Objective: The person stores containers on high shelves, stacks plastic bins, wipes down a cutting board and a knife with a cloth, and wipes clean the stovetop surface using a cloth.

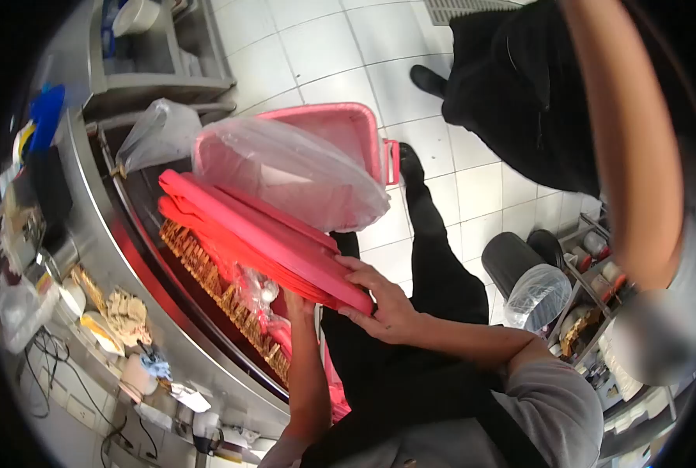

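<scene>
A stack of folded pink and red plastic (266,242) lies tilted across the middle of the view. My right hand (385,306) grips its near end, with the thumb on one side and the fingers on the other. My left hand (297,303) is at the underside of the same stack, its fingers mostly hidden. Behind the stack is a pink bin (340,117) with a clear plastic bag (309,168) over it. Below the stack, a row of brown, stick-like pieces (223,292) runs along the counter side, next to crumpled clear and pink plastic (256,292).
A steel counter (200,366) with food, containers and cables curves along the left. Another person in dark clothing (519,93) stands at the upper right, one bare arm (636,132) reaching down. Shelves (589,273) and a dark bin (511,261) are at the right.
</scene>
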`<state>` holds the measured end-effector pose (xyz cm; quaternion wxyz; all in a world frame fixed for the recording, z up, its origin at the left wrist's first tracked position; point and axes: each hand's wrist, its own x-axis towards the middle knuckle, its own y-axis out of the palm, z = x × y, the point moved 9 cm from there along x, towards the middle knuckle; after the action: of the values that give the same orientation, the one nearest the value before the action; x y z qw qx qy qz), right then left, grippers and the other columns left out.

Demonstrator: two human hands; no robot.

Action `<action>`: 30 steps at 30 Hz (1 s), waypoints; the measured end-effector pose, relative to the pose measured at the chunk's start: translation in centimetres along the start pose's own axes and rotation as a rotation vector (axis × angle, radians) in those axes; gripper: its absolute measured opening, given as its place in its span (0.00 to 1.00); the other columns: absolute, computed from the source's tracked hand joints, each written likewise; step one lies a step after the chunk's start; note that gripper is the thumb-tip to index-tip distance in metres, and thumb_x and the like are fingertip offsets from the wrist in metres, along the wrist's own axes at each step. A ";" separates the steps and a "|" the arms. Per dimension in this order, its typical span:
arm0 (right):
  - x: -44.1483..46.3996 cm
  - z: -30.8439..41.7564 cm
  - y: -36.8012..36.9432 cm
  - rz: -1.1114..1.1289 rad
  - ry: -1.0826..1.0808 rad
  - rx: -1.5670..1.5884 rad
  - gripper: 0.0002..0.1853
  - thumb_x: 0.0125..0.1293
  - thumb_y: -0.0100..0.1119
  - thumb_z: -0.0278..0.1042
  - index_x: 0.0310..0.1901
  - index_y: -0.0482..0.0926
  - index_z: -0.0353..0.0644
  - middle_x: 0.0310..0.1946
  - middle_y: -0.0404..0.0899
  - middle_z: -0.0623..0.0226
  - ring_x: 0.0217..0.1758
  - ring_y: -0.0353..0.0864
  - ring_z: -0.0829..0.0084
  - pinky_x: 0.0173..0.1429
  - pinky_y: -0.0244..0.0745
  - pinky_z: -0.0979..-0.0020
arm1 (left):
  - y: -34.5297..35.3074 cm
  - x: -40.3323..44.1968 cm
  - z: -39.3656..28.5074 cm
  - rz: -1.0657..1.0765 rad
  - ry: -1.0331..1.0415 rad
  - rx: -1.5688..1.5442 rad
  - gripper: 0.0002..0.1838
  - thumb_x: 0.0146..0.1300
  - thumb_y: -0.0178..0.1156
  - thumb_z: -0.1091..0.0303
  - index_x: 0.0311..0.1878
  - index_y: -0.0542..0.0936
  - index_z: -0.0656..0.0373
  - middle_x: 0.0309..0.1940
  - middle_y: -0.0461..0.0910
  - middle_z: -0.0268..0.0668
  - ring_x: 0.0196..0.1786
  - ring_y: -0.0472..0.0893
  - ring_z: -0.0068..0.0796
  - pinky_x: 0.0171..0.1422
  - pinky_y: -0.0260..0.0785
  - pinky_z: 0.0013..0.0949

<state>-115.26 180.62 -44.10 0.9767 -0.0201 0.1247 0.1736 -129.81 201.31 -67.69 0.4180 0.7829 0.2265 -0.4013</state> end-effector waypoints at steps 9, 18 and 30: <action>8.7 -7.5 1.9 0.719 0.427 0.713 0.34 0.78 0.39 0.58 0.71 0.62 0.37 0.56 0.79 0.52 0.63 0.76 0.62 0.68 0.68 0.60 | -0.5 1.2 -1.9 -0.144 0.227 -0.088 0.34 0.74 0.50 0.44 0.71 0.63 0.61 0.65 0.72 0.44 0.63 0.76 0.44 0.64 0.75 0.48; 19.6 -12.5 -11.7 0.106 0.075 -0.914 0.40 0.66 0.61 0.54 0.71 0.62 0.35 0.70 0.62 0.41 0.75 0.59 0.45 0.76 0.57 0.58 | 1.1 1.8 -2.3 -0.373 0.500 -0.069 0.31 0.67 0.65 0.53 0.62 0.72 0.69 0.53 0.80 0.45 0.50 0.82 0.36 0.54 0.78 0.39; 11.1 -18.9 -12.2 -0.051 0.587 -0.181 0.50 0.67 0.51 0.70 0.78 0.44 0.44 0.78 0.48 0.51 0.80 0.48 0.51 0.76 0.54 0.49 | 3.2 3.3 -0.1 -1.182 0.704 0.553 0.39 0.51 0.73 0.39 0.48 0.79 0.71 0.40 0.84 0.54 0.44 0.83 0.54 0.54 0.76 0.46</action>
<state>-105.46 171.30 -65.24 0.8971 -0.1593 0.3852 0.1464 -125.62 199.72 -68.84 -0.1777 0.6895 0.6215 -0.3268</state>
